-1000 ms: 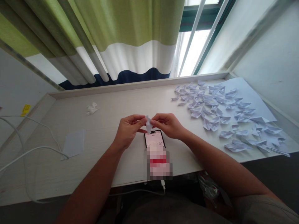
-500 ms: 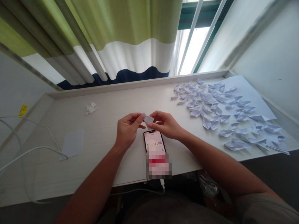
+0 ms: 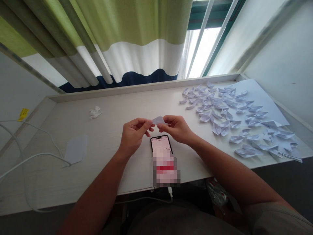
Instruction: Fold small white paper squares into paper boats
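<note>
A small folded piece of white paper (image 3: 158, 120) is held up between my hands, just beyond the top edge of a phone. My left hand (image 3: 135, 133) pinches its left corner between thumb and forefinger. The right side of the paper sits between the thumb and fingers of my right hand (image 3: 178, 129), which cover part of it. Below them the phone (image 3: 161, 145) lies face up on the white table, most of its screen blurred out. Many folded paper boats (image 3: 221, 104) are spread over the right side of the table.
A large white sheet (image 3: 259, 94) lies partly under the boats. At the left are a small stack of white paper (image 3: 76, 148), a crumpled tissue (image 3: 95, 112) and a white cable (image 3: 36, 156). A raised rim (image 3: 137, 88) runs along the table's back, before a curtain (image 3: 146, 26).
The folded paper has turned in my fingers, from tilted downward to lying more sideways. My right hand has shifted slightly to the right.
</note>
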Demonstrator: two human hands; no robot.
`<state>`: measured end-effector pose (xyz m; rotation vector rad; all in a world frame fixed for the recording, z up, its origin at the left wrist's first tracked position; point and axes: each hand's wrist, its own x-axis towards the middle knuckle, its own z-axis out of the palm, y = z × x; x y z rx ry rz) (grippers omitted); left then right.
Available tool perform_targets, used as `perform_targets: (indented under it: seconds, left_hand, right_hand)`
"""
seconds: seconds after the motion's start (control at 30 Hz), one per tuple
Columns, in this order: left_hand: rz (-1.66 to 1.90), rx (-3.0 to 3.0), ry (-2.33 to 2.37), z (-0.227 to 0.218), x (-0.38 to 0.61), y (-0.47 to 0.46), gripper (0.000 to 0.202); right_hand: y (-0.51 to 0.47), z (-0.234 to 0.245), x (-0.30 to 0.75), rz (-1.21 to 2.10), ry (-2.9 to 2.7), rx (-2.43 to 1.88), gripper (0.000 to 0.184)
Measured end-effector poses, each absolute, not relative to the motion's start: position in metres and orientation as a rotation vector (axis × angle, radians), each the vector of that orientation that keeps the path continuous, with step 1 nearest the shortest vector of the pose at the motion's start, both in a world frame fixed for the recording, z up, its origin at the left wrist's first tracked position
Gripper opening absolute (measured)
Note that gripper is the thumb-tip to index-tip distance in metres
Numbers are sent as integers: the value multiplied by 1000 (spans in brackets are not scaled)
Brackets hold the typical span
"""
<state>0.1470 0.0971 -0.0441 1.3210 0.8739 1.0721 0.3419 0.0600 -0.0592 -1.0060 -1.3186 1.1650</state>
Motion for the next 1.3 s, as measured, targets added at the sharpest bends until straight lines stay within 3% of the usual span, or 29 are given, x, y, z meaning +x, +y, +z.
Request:
perform_targets:
  seconds: [0.27, 0.87, 1.3]
  left_hand:
    - [1031, 1370, 844, -43, 147, 96, 25]
    - [1064, 1471, 883, -49, 148, 96, 31]
    - [1363, 1742, 933, -61, 145, 94, 17]
  right_hand:
    - [57, -52, 343, 1112, -1366, -1056, 38]
    - [60, -57, 342, 1320, -1297, -980, 45]
    - [62, -59, 340, 1324, -1264, -962, 44]
